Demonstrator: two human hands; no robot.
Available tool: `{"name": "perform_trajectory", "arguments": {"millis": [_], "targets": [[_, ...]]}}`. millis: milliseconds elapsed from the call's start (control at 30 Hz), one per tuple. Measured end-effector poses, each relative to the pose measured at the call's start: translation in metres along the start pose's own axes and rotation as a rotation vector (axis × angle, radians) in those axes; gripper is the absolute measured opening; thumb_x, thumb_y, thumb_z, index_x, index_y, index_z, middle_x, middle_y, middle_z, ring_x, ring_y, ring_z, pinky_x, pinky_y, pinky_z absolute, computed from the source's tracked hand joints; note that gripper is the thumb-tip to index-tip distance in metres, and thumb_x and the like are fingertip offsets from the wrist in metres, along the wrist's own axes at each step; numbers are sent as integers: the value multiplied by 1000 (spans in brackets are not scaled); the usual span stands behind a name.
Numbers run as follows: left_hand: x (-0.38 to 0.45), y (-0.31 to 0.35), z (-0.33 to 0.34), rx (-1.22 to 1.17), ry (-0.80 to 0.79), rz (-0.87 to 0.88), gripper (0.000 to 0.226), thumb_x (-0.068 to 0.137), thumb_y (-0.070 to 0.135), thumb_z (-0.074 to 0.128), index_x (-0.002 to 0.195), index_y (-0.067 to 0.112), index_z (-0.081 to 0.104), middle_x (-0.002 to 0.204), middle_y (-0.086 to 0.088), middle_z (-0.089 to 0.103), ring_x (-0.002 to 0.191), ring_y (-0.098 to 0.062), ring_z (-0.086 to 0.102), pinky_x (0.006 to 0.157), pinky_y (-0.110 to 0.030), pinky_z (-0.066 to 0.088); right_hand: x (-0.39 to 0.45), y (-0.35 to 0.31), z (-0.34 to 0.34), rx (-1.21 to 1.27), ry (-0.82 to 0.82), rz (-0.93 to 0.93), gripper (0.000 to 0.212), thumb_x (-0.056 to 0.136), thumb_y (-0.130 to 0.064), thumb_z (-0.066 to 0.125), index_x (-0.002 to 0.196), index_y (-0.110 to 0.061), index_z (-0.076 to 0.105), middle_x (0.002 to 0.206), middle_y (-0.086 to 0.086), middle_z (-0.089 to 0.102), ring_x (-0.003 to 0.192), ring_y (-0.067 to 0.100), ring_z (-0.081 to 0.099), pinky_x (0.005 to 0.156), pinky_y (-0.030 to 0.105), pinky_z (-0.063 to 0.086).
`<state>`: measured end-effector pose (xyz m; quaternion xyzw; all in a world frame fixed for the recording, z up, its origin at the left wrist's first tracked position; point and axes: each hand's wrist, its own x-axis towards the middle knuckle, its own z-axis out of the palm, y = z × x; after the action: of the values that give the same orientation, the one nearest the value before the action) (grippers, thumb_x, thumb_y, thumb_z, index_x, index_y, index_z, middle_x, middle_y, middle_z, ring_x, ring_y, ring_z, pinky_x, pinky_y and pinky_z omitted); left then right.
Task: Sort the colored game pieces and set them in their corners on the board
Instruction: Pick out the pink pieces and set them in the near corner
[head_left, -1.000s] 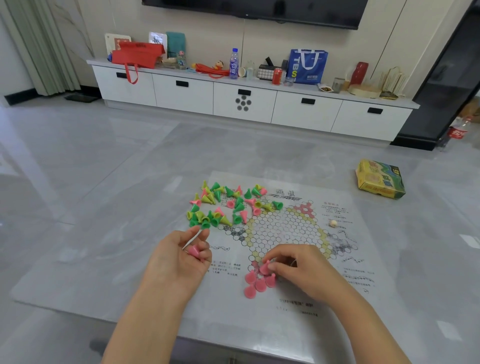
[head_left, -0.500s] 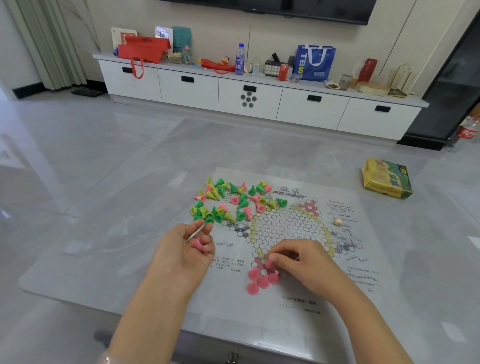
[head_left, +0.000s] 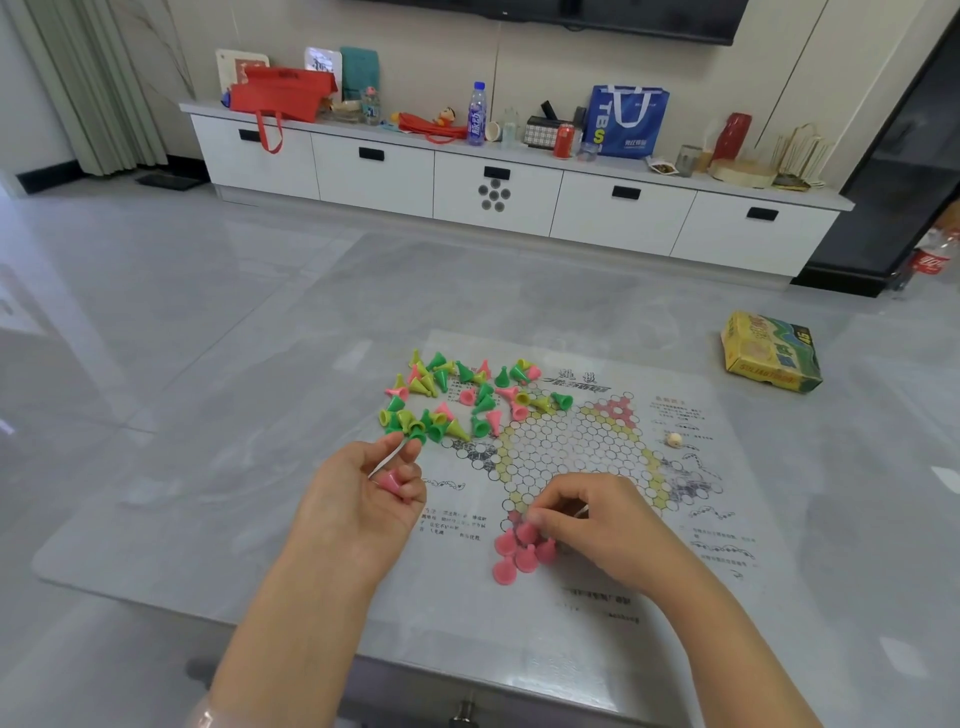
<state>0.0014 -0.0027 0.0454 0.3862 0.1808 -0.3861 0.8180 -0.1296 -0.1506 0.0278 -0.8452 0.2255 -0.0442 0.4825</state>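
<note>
Currently, the small pink plastic cone pieces (head_left: 521, 551) stand clustered at the near corner of the printed paper hexagon-grid game board (head_left: 571, 452), bases down, some touching one another. Judgement: pink is being gathered there because that corner is its home.

Right hand (head_left: 597, 525): fingers curled down over the far edge of the pink cluster, fingertips pinching or seating one pink cone; exact contact hidden by the fingers. Something thin and pale shows between its fingers; cannot tell what.

Left hand (head_left: 363, 499): hovering above the counter (head_left: 182, 467), just left of the board, palm turned up, fingers curled round a spare pink cone (head_left: 389, 482) and a thin white strip. Judgement: it serves as a reserve feeding the right hand.

Unsorted heap of green, yellow and pink cones (head_left: 457, 400): lying across the board's far-left edge, many tipped over, just beyond the left hand and well apart from the pink cluster. Green and yellow corners not yet filled.

A small pale bead (head_left: 674, 440) rests on the board's right side. Yellow-green cardboard game box (head_left: 771, 352) sits on the counter, far right.
</note>
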Motion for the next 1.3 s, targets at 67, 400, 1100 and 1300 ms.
{"name": "perform_trajectory", "arguments": {"millis": [67, 400, 1100, 1300], "targets": [[-1, 0, 0, -3, -5, 1, 17, 87, 0, 34, 85, 3, 51, 74, -12, 53, 47, -12, 36, 35, -12, 31, 0, 0, 0, -13, -4, 0, 11, 83, -12, 65, 74, -13, 70, 70, -4, 72, 62, 7, 66, 63, 15, 51], [-2, 1, 0, 7, -10, 5, 17, 87, 0, 33, 86, 3, 51, 74, -12, 53, 51, -12, 34, 35, -13, 31, -2, -1, -1, -24, 6, 16, 8, 83, -14, 66, 77, -11, 70, 69, -6, 72, 61, 4, 66, 60, 11, 47], [-1, 4, -2, -7, -23, 8, 16, 87, 0, 36, 86, 2, 52, 73, -11, 53, 44, -11, 37, 35, -13, 33, 0, 0, 2, -23, 5, 41, 13, 86, -15, 62, 76, -11, 70, 69, -7, 72, 60, 3, 65, 59, 11, 48], [-1, 4, -2, 2, -11, 11, 17, 87, 0, 35, 86, 2, 51, 74, -12, 53, 51, -11, 35, 34, -13, 32, -1, -2, 2, -37, -7, 40, 13, 86, -16, 63, 75, -14, 70, 69, -8, 72, 61, 3, 66, 60, 11, 47]]}}
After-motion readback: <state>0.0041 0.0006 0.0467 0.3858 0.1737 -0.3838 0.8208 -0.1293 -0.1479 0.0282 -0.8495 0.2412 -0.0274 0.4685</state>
